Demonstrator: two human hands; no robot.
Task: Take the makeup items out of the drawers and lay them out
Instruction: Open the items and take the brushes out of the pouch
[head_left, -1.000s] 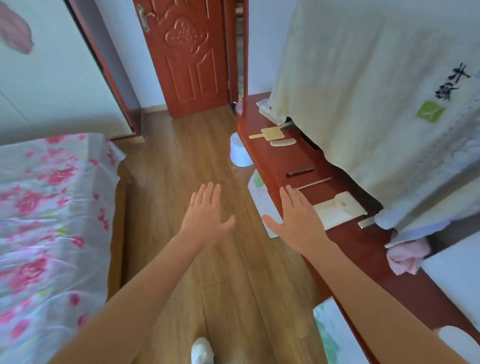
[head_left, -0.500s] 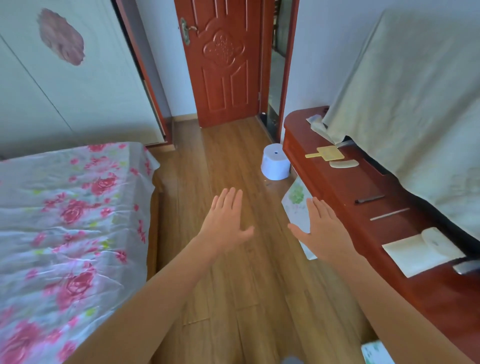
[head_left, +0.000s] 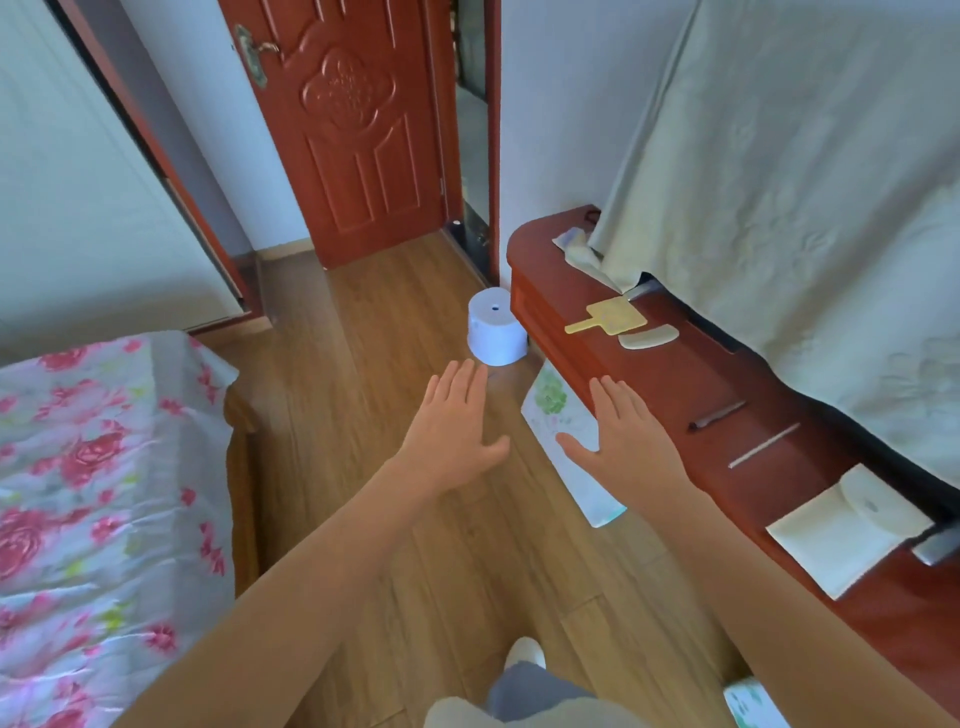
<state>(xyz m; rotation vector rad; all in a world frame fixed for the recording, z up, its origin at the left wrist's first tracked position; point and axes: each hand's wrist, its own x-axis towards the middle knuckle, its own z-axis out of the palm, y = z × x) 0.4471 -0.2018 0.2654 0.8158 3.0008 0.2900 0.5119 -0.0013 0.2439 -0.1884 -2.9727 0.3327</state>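
Hands, two: left hand and right hand hovered empty, fingers straight and together, likely between picks. Yellow paddle-shaped tool, pale crescent piece and dark slim pencil lay spaced along red-brown wooden table; drawers unseen.

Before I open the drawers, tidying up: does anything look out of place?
A printed sheet sticks out below the dresser top, slanting toward the floor, as if caught in a drawer. Nothing else stands out.
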